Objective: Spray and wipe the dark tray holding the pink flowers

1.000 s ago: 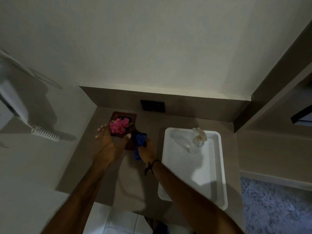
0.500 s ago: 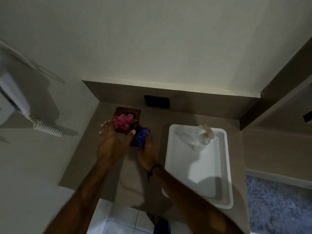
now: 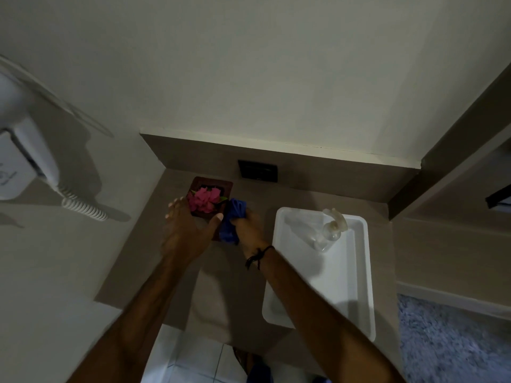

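Observation:
A small dark brown tray (image 3: 221, 186) sits at the back left corner of the counter, with pink flowers (image 3: 205, 199) in it. My left hand (image 3: 185, 232) grips the tray's near end, fingers on its left side and thumb on its right. My right hand (image 3: 250, 232) is closed on a crumpled blue cloth (image 3: 232, 221) pressed against the tray's right edge. A clear spray bottle (image 3: 330, 228) lies on its side in the white tray (image 3: 359, 286) to the right.
The beige counter (image 3: 210, 286) is bounded by walls at the back and left. A dark wall plate (image 3: 257, 170) sits behind the tray. A white wall unit with a coiled cord (image 3: 83, 208) hangs at left. Grey carpet (image 3: 453, 341) lies at lower right.
My right hand has slid the blue cloth along the tray's right edge, a little farther back. My left hand has kept its hold on the tray.

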`<action>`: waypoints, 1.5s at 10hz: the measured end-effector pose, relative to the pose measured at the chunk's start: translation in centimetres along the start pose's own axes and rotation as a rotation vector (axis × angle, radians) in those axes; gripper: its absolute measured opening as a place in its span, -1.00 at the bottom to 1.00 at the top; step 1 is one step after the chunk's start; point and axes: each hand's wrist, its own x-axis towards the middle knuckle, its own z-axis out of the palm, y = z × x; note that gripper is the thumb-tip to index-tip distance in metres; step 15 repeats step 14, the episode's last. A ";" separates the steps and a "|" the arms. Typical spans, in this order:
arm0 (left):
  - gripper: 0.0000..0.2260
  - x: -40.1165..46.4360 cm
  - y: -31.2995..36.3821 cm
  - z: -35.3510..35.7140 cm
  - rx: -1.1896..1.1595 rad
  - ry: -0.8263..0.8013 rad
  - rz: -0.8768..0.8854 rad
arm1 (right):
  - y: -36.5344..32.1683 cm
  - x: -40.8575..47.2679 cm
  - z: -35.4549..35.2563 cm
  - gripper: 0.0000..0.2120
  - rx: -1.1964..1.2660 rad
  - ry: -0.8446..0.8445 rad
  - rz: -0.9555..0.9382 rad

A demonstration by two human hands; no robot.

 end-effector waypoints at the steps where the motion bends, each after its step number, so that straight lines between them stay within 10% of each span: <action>1: -0.11 0.2 0.0 0.0 0.001 0.007 0.004 | -2.2 -0.7 -0.6 -0.77 0.193 -0.031 0.031; 4: -0.06 0.6 -0.1 0.0 0.118 0.007 -0.018 | -2.9 -4.9 -6.6 -0.82 0.450 -0.092 0.164; 6: -0.52 -5.1 2.8 1.9 -0.143 0.235 0.213 | -0.9 -8.5 -10.6 -0.82 0.454 -0.133 0.150; 7: -0.69 -9.0 4.1 5.4 -0.430 -0.028 0.131 | 0.4 -9.8 -13.1 -0.84 0.496 -0.122 0.144; 8: -0.56 -10.7 4.3 9.3 -0.668 -0.323 -0.105 | 1.8 -10.7 -16.3 -0.73 0.371 -0.116 0.125; 11: -0.79 -13.2 5.5 18.0 -0.322 -0.387 -0.028 | 5.7 -11.3 -22.2 -0.78 -0.653 0.361 -0.034; 15: -0.82 -13.1 5.2 19.7 0.079 -0.469 0.121 | 5.5 -10.9 -24.0 -0.69 -0.893 0.270 -0.027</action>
